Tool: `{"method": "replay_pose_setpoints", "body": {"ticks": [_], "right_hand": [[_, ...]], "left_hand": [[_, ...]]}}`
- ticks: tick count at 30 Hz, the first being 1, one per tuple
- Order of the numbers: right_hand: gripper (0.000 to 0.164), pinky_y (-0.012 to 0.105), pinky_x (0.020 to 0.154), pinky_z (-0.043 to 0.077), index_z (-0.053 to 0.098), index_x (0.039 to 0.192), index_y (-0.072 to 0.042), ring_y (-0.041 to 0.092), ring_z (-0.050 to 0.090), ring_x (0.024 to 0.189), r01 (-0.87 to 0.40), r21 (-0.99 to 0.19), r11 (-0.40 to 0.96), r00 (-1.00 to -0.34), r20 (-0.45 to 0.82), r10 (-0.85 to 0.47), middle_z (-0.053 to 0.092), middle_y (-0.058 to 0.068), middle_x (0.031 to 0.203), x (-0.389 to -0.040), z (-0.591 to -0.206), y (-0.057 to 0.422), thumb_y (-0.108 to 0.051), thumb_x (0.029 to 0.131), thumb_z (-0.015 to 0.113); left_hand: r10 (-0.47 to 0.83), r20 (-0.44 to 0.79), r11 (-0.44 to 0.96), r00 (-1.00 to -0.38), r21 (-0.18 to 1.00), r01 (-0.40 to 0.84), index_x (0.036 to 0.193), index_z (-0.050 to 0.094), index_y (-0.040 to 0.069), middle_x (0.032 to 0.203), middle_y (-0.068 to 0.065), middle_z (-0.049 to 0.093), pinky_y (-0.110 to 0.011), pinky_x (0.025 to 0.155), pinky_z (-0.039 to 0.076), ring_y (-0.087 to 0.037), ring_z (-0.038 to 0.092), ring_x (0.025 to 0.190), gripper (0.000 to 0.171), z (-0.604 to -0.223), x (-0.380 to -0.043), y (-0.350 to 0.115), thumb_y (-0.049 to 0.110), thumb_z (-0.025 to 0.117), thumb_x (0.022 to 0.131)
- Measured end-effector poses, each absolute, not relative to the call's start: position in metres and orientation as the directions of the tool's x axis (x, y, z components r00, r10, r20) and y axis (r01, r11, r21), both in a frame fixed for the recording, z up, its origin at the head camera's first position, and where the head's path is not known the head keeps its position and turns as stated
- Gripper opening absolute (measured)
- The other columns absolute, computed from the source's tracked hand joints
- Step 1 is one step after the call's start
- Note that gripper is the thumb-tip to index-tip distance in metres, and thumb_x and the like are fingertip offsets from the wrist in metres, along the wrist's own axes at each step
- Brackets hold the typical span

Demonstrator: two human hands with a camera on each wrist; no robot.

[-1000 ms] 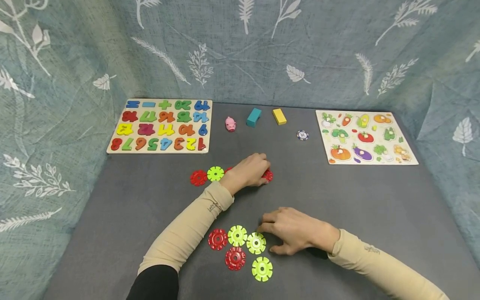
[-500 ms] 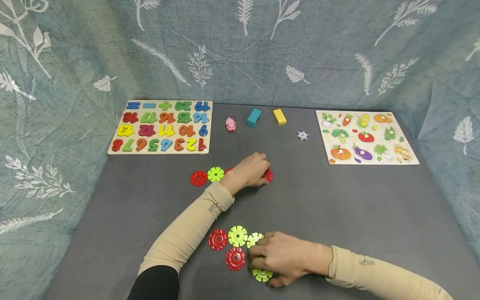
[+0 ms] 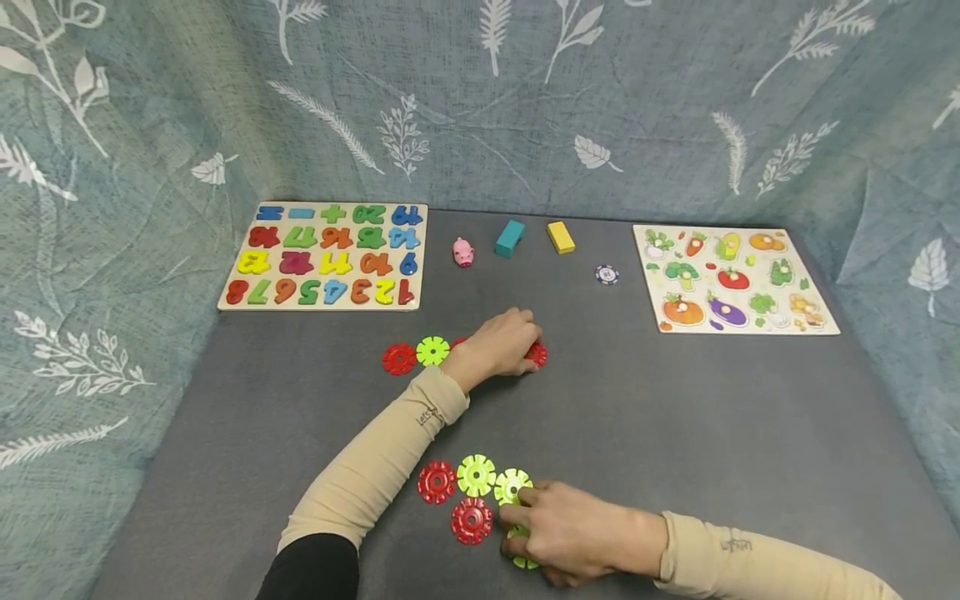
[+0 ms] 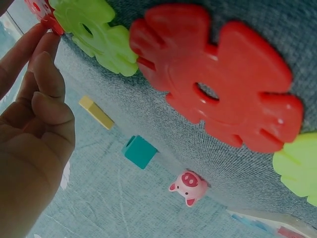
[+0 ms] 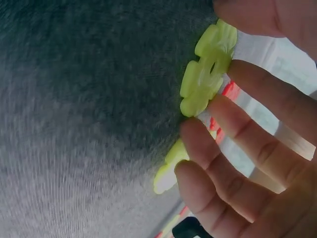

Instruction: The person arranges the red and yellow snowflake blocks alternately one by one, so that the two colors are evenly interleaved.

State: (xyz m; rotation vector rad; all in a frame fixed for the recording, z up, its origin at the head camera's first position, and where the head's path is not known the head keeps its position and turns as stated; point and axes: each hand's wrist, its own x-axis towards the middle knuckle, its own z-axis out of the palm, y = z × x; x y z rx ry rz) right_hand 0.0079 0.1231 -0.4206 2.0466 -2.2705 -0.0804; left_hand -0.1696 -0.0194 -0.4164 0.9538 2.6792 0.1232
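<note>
My left hand point(image 3: 497, 343) is at a row of slotted plastic interlocking discs and holds the red disc point(image 3: 537, 354) at its right end by the edge. The left wrist view has another red disc point(image 4: 218, 79) of that row, between yellow-green discs. Nearer me, my right hand point(image 3: 570, 529) has thumb and fingertips round the edge of the lowest yellow-green disc point(image 5: 210, 69), which the hand partly covers in the head view. Beside it lie a yellow-green disc point(image 3: 512, 486), another yellow-green disc point(image 3: 483, 487) and two red discs, one of them a lower red disc point(image 3: 480, 533).
A number puzzle board point(image 3: 318, 304) lies at the back left, a vegetable puzzle board point(image 3: 757, 327) at the back right. Between them are a pink toy pig point(image 3: 463, 252), a teal block point(image 3: 509, 238), a yellow block point(image 3: 561, 237) and a poker chip point(image 3: 607, 274).
My right hand has moved down toward me, from beside the upper yellow-green disc to the lowest one, and its fingers have closed round that edge. The left hand has stayed put.
</note>
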Motion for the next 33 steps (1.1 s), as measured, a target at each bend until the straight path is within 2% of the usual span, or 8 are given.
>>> {"method": "replay_pose_setpoints", "body": {"ticks": [6,14,19,25,33], "right_hand": [[0.034,0.022,0.057,0.043,0.057,0.089,-0.025,0.009,0.051,0.068,-0.989,0.110,0.100,-0.098,0.030,-0.995,0.054,-0.008,0.091,0.012,-0.424,0.120,-0.038,0.060,0.070],[0.036,0.022,0.058,0.043,0.058,0.092,-0.025,0.008,0.050,0.070,-0.994,0.087,0.073,-0.075,-0.018,-0.997,0.053,-0.007,0.094,0.012,-0.422,0.119,-0.038,0.061,0.073],[0.041,0.021,0.061,0.045,0.060,0.094,-0.025,0.008,0.053,0.075,-0.994,0.076,0.082,-0.082,0.012,-0.997,0.057,-0.009,0.098,0.009,-0.416,0.124,-0.041,0.059,0.074],[0.047,0.023,0.070,0.050,0.066,0.104,-0.022,0.008,0.057,0.083,-0.985,-0.012,0.174,-0.174,0.052,-0.983,0.061,-0.009,0.102,-0.010,-0.409,0.135,-0.038,0.061,0.077],[0.045,0.026,0.072,0.051,0.067,0.101,-0.016,0.010,0.058,0.082,-0.948,-0.071,0.310,-0.317,0.131,-0.939,0.062,-0.005,0.098,-0.045,-0.410,0.154,-0.033,0.061,0.079]], "left_hand": [[0.618,-0.257,0.786,-0.743,0.164,0.596,0.123,0.064,0.011,0.109,-0.005,0.059,-0.030,0.083,0.047,-0.017,0.051,0.096,0.047,-0.416,-0.169,-0.019,0.041,0.069,0.087],[0.611,-0.258,0.791,-0.748,0.162,0.590,0.123,0.065,0.011,0.107,-0.005,0.059,-0.030,0.082,0.047,-0.016,0.051,0.095,0.047,-0.417,-0.168,-0.018,0.041,0.070,0.087],[0.612,-0.259,0.791,-0.747,0.167,0.589,0.122,0.065,0.011,0.107,-0.005,0.059,-0.030,0.082,0.046,-0.016,0.051,0.095,0.047,-0.416,-0.168,-0.019,0.041,0.070,0.087],[0.618,-0.259,0.786,-0.742,0.167,0.596,0.122,0.065,0.011,0.107,-0.004,0.059,-0.030,0.082,0.047,-0.016,0.051,0.094,0.046,-0.415,-0.168,-0.018,0.041,0.069,0.087],[0.610,-0.247,0.792,-0.753,0.181,0.583,0.119,0.066,0.012,0.104,-0.004,0.058,-0.030,0.079,0.046,-0.016,0.051,0.091,0.043,-0.416,-0.167,-0.018,0.040,0.070,0.086]]}}
